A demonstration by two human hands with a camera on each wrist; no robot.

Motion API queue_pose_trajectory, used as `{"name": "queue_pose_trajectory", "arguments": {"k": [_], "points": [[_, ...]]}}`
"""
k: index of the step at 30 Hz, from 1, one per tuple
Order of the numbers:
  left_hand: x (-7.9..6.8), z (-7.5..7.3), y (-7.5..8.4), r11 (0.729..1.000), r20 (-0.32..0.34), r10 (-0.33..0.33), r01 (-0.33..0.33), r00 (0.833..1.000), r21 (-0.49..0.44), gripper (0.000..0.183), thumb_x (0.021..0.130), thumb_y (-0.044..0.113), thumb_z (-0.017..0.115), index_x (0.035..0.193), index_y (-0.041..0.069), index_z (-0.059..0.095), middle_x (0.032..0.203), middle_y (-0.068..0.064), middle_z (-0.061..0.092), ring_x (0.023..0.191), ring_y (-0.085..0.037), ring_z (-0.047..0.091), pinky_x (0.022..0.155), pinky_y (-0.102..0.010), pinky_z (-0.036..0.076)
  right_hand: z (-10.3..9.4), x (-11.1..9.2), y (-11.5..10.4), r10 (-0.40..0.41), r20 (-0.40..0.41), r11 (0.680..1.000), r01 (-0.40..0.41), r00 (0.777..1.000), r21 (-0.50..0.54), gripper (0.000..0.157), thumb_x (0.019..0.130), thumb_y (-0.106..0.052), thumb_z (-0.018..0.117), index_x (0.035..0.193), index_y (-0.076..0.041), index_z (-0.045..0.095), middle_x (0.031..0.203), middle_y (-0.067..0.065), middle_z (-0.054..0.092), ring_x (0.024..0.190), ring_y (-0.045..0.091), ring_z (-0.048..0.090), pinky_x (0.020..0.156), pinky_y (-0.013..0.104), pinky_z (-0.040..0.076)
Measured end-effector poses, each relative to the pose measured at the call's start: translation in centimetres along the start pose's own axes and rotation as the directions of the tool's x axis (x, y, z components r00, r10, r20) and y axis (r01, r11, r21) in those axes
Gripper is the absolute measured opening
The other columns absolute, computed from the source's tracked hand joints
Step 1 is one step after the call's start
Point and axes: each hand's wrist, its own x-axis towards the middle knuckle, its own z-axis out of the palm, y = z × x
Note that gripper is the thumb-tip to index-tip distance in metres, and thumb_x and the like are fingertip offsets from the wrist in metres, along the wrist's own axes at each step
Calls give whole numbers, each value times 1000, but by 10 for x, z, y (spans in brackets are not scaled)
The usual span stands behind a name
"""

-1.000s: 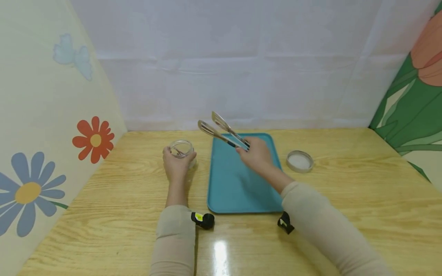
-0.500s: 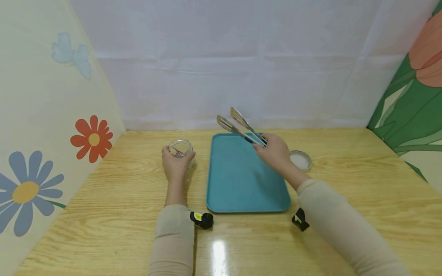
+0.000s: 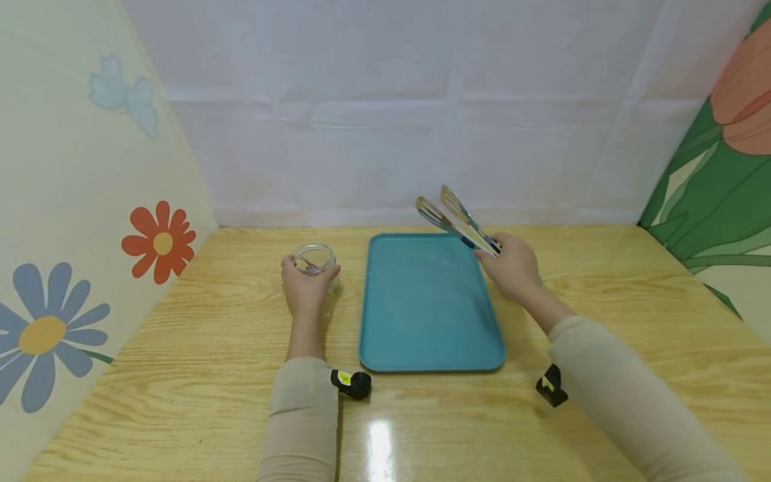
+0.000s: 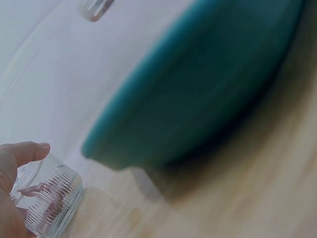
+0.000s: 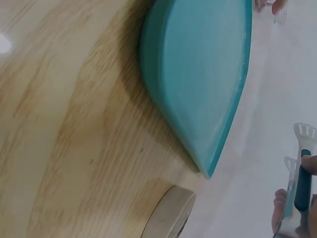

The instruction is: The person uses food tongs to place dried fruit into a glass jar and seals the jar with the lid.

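My left hand grips a clear ribbed glass jar that stands on the table to the left of the blue tray. Reddish-brown pieces show through its glass, and its top is uncovered. My right hand holds a pair of metal tongs with slotted heads and dark grips. The tongs are raised over the tray's far right corner, heads pointing up and left, with their arms spread and nothing between them.
The blue tray lies bare in the middle of the wooden table. A round lid lies right of it, mostly hidden by my right hand in the head view. A white cloth hangs behind.
My right hand has carried the tongs rightward across the tray to its right side, coming in front of the lid. My left hand stays on the jar.
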Motion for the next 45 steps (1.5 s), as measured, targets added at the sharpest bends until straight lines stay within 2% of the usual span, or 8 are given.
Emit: {"name": "queue_pose_trajectory", "arguments": {"k": [3, 8, 12, 19, 27, 37, 45], "points": [[0, 0, 0, 1000, 3, -2, 2, 1000, -1, 91, 63, 32, 75, 133, 8, 21, 130, -16, 31, 117, -32, 31, 93, -44, 28, -5, -1, 6, 4, -12, 1000, -4, 1000, -13, 34, 81, -24, 57, 104, 2, 56, 84, 17, 58, 69, 29, 50, 58, 38, 40], [0, 0, 0, 1000, 8, -3, 3, 1000, 0, 91, 64, 32, 75, 133, 9, 21, 130, -15, 31, 117, -32, 31, 92, -45, 29, -13, -1, 16, 27, -15, 999, -27, 1000, -47, 38, 82, -25, 56, 107, 3, 54, 93, 21, 58, 78, 34, 52, 66, 43, 40], [0, 0, 0, 1000, 9, -2, 2, 1000, 0, 91, 63, 32, 75, 133, 9, 22, 130, -15, 32, 116, -32, 31, 92, -45, 29, -18, -2, 25, 34, -27, 998, -35, 999, -42, 39, 82, -25, 56, 106, 5, 55, 91, 22, 58, 76, 34, 52, 64, 43, 40], [0, 0, -1, 1000, 15, -12, 12, 1000, -9, 91, 64, 32, 75, 133, 10, 21, 130, -15, 32, 117, -32, 31, 92, -46, 28, -27, -6, 45, 65, -46, 997, -67, 997, -41, 40, 83, -25, 55, 105, 8, 54, 90, 24, 57, 73, 32, 50, 59, 41, 39], [-2, -1, -1, 1000, 21, 3, -3, 1000, -12, 92, 65, 32, 74, 134, 9, 19, 132, -14, 30, 118, -32, 29, 93, -46, 28, -35, -9, 67, 140, -41, 989, -142, 989, -35, 45, 84, -28, 54, 106, 11, 51, 87, 24, 55, 65, 28, 50, 47, 30, 39], [-2, -2, -2, 1000, 30, 4, -4, 1000, -22, 91, 65, 33, 74, 134, 10, 19, 131, -15, 30, 117, -32, 30, 92, -47, 28, -41, -14, 84, 179, -74, 981, -183, 981, -56, 42, 81, -24, 56, 104, 12, 51, 89, 27, 54, 73, 35, 48, 57, 39, 38], [-2, -2, -1, 1000, 29, 8, -7, 1000, -14, 91, 65, 33, 74, 134, 10, 19, 131, -15, 30, 117, -33, 30, 92, -47, 29, -46, -17, 101, 234, -48, 970, -237, 971, -57, 44, 82, -23, 55, 105, 14, 50, 90, 28, 53, 72, 34, 48, 54, 36, 39]]}}
